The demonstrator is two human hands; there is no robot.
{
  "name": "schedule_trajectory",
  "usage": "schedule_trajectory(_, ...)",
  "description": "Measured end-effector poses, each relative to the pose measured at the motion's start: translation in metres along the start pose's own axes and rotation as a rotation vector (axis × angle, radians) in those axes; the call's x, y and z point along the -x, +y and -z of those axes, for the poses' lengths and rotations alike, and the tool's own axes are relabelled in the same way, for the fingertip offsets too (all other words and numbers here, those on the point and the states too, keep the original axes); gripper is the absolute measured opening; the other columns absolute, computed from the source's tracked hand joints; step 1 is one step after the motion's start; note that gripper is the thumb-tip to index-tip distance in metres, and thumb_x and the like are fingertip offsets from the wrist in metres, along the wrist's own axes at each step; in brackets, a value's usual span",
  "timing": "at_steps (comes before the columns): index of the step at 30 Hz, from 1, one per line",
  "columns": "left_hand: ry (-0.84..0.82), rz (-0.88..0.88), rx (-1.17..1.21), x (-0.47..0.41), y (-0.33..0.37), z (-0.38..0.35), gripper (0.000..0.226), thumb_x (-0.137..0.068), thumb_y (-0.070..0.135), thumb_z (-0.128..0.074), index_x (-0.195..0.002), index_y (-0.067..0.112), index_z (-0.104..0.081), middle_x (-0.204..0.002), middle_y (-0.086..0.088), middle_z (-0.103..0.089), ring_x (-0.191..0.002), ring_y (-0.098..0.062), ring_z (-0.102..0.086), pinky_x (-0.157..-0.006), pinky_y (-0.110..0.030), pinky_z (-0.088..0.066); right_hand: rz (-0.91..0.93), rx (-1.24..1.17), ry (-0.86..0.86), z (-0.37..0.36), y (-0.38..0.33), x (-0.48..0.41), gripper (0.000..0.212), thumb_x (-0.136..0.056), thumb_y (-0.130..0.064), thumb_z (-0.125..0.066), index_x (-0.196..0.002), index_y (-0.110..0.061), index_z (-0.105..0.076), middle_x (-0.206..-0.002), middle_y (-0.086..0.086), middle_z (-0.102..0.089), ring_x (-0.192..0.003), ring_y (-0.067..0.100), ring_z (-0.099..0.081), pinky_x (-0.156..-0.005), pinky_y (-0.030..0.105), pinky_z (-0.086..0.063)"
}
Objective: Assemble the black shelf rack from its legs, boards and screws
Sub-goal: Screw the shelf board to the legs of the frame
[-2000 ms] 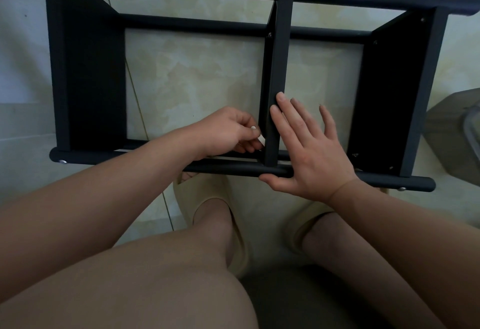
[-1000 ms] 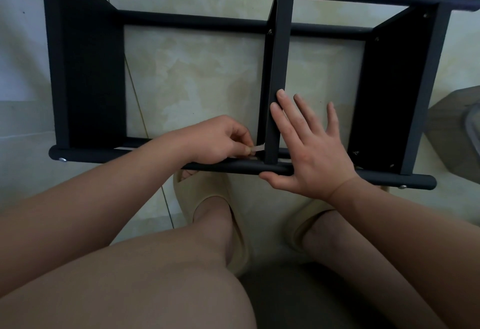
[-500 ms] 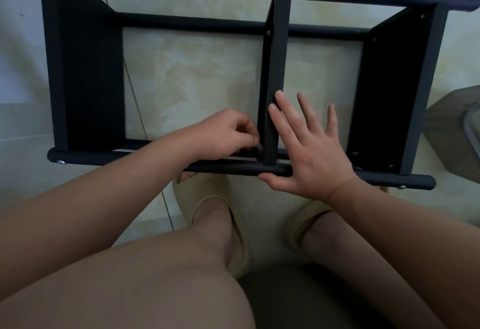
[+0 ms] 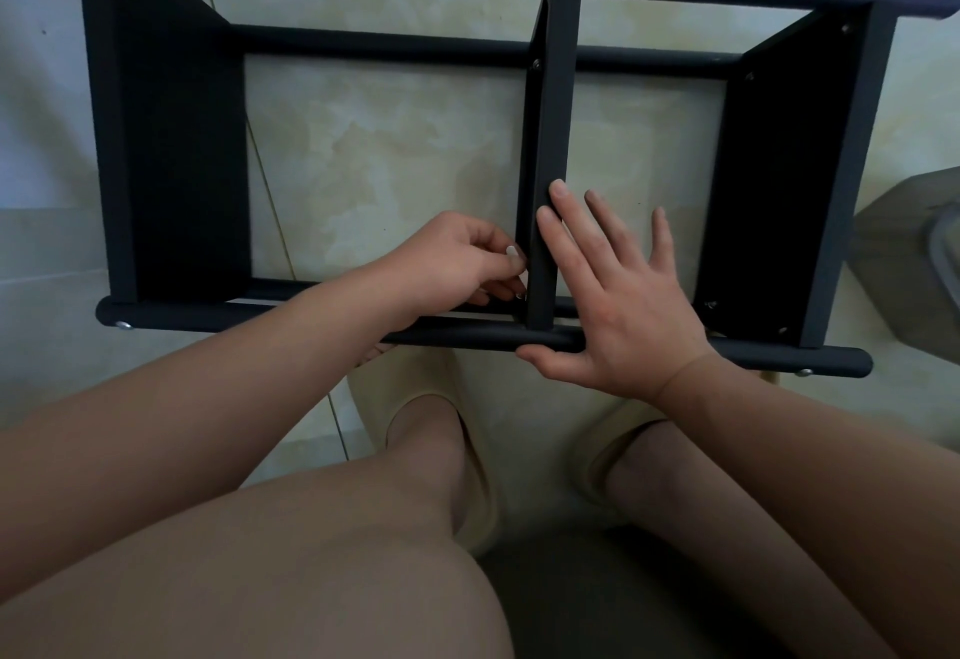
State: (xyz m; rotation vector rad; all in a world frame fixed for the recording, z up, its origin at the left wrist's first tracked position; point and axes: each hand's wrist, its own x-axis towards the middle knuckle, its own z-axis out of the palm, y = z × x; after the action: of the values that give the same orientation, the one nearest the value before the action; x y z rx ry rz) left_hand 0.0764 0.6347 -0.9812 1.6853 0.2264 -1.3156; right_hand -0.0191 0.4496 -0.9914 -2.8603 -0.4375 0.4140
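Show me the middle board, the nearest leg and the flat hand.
middle board (image 4: pixel 555 128), head view, its upward narrow edge.
nearest leg (image 4: pixel 182 318), head view, bare tube near its left end.
right hand (image 4: pixel 623 310), head view, back of the hand.

A floor (image 4: pixel 395 154) of pale beige marbled tiles is recorded, crossed by a thin dark grout line (image 4: pixel 270 221). The black shelf rack (image 4: pixel 166 138) is laid on its side upon it, the boards standing on edge. Two cream slippers (image 4: pixel 415 388), worn on the person's feet, are set on the tiles just beside the rack's near leg. A grey object (image 4: pixel 893 263), cut off by the right edge, is noted near the rack.
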Motion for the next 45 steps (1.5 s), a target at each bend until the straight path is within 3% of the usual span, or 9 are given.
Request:
schedule_trajectory(4, 0.000, -0.001, -0.013, 0.001, 0.000, 0.002, 0.014, -0.097, 0.018, -0.063, -0.084, 0.017, -0.065, -0.073, 0.004, -0.074, -0.075, -0.008, -0.070, -0.077, -0.027, -0.052, 0.000, -0.009, 0.001, 0.000, 0.000, 0.000, 0.109, -0.082, -0.081, -0.044, -0.160, -0.013, -0.015, -0.170, 0.005, -0.008, -0.152, 0.037, -0.024, -0.108, 0.079, -0.022)
schedule_trajectory(9, 0.003, -0.013, 0.012, -0.001, 0.001, 0.001, 0.014, -0.098, 0.014, -0.062, -0.084, 0.016, -0.065, -0.073, 0.003, -0.074, -0.076, -0.011, -0.071, -0.081, -0.032, -0.053, -0.001, -0.010, 0.002, 0.000, 0.000, 0.000, 0.109, -0.081, -0.081, -0.045, -0.160, -0.012, -0.017, -0.170, 0.006, -0.010, -0.152, 0.037, -0.026, -0.108, 0.078, -0.022)
schedule_trajectory(24, -0.034, 0.056, 0.082, 0.002, 0.005, 0.002, 0.017, -0.098, 0.012, -0.059, -0.082, 0.013, -0.063, -0.074, -0.001, -0.073, -0.075, -0.013, -0.070, -0.078, -0.028, -0.054, -0.001, -0.023, -0.008, 0.001, 0.000, 0.000, 0.109, -0.081, -0.081, -0.045, -0.160, -0.012, -0.015, -0.170, 0.006, -0.008, -0.151, 0.037, -0.028, -0.109, 0.077, -0.022)
schedule_trajectory(38, -0.118, 0.017, -0.129, 0.003, 0.001, 0.013, 0.018, -0.101, 0.012, -0.055, -0.087, 0.017, -0.064, -0.080, 0.005, -0.076, -0.084, -0.010, -0.070, -0.080, -0.027, -0.050, -0.002, -0.027, -0.003, 0.001, 0.000, 0.000, 0.109, -0.081, -0.080, -0.047, -0.160, -0.012, -0.016, -0.170, 0.006, -0.009, -0.149, 0.036, -0.032, -0.110, 0.076, -0.023)
schedule_trajectory(43, -0.138, -0.005, -0.189, 0.004, -0.003, 0.016, 0.016, -0.100, 0.010, -0.056, -0.089, 0.016, -0.066, -0.082, 0.005, -0.076, -0.073, 0.001, -0.067, -0.077, -0.023, -0.049, 0.000, -0.022, 0.001, 0.000, 0.000, 0.001, 0.108, -0.082, -0.080, -0.046, -0.160, -0.011, -0.016, -0.170, 0.006, -0.009, -0.149, 0.036, -0.032, -0.110, 0.076, -0.023)
schedule_trajectory(45, -0.143, -0.018, -0.219, 0.005, -0.004, 0.017, 0.015, -0.100, 0.010, -0.057, -0.089, 0.015, -0.067, -0.083, 0.005, -0.077, -0.067, 0.003, -0.063, -0.069, -0.017, -0.047, 0.003, -0.021, 0.002, 0.000, 0.000, 0.001, 0.108, -0.082, -0.080, -0.046, -0.161, -0.012, -0.015, -0.170, 0.006, -0.008, -0.149, 0.036, -0.032, -0.110, 0.075, -0.023)
